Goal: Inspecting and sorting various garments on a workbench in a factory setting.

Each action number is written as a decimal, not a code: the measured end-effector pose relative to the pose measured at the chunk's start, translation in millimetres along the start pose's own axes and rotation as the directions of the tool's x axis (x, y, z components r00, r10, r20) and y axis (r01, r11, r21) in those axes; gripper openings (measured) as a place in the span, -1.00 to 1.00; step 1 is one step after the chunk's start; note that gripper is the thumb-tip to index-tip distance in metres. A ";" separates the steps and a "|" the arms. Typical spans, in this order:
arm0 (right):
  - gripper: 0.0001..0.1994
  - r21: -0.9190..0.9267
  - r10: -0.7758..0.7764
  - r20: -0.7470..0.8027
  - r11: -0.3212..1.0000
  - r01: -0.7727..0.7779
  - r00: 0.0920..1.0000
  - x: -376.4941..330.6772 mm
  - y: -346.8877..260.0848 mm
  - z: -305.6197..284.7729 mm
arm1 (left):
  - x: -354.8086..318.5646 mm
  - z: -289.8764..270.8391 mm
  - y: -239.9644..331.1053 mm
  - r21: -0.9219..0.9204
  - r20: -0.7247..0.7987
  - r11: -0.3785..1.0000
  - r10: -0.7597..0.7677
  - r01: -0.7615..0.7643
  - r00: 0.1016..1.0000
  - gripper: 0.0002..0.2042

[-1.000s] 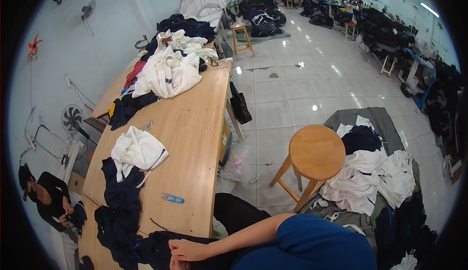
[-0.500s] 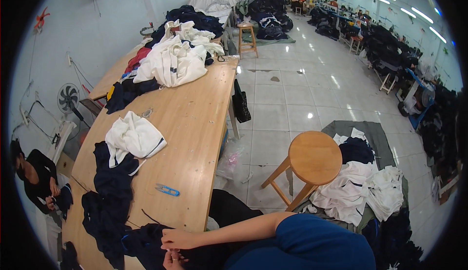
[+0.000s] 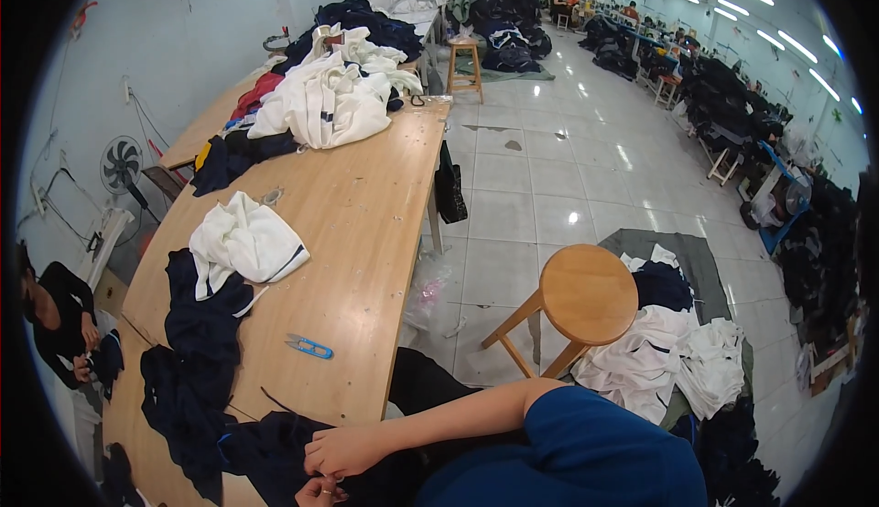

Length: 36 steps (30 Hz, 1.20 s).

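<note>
At the table's near edge, my right hand [image 3: 344, 452] is closed, with its fingers bent down. Just below it, my left hand [image 3: 320, 491] is closed too, its thumb and finger pinched up against the right fingertips. What the fingertips hold is too small to make out. Both hands are over a dark navy garment [image 3: 265, 457] that spreads along the table's left side. A white garment [image 3: 252, 243] lies bunched on the far end of the navy cloth. Blue thread snips [image 3: 309, 347] rest on the wooden table [image 3: 343, 260] beyond my hands.
A pile of white garments [image 3: 320, 109] covers the table's far end. A wooden stool [image 3: 591, 292] stands to the right, beside white clothes [image 3: 636, 360] on a floor sheet. Across the table at left, a person in black [image 3: 64, 310] handles dark cloth. A fan [image 3: 121, 163] stands behind.
The view has shifted a little. My right hand is more curled over the left, and both stay close together. The person at left has moved their hands slightly lower.
</note>
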State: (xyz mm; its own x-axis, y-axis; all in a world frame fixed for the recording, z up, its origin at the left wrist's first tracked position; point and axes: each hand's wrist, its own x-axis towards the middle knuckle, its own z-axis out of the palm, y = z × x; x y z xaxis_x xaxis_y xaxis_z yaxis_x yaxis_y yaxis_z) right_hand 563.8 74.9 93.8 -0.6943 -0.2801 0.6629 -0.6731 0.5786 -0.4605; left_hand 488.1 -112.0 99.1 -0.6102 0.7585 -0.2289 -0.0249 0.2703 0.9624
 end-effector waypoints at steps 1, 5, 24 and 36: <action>-0.88 -0.027 0.014 0.080 1.000 -0.011 0.997 -0.6 4.1 1.1 | 0.3 -0.3 1.5 -0.041 0.045 0.999 -0.006 0.008 0.999 -0.80; -0.87 -0.153 0.112 0.135 0.984 -0.091 0.985 -1.9 5.9 10.9 | 3.1 2.7 7.9 0.038 0.050 0.999 -0.007 0.005 0.999 -0.78; -0.82 -0.152 0.295 -0.157 0.936 -0.318 0.943 -19.3 8.9 12.9 | 10.3 43.0 -5.5 -0.032 -0.281 0.989 0.128 -0.142 0.951 -0.82; -0.87 0.129 0.403 -0.309 0.915 -0.381 0.862 -32.9 -9.7 12.6 | 9.2 43.6 4.2 -0.409 -0.160 0.906 -0.188 0.108 0.969 -0.78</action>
State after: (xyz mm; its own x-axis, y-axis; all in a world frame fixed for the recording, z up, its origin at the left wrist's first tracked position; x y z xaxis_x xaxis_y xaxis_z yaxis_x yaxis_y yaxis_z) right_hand 589.9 68.9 69.0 -0.7907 0.2280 0.5682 -0.3844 0.5374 -0.7506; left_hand 517.0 -78.1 94.7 -0.7132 0.5894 -0.3793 -0.4125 0.0846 0.9070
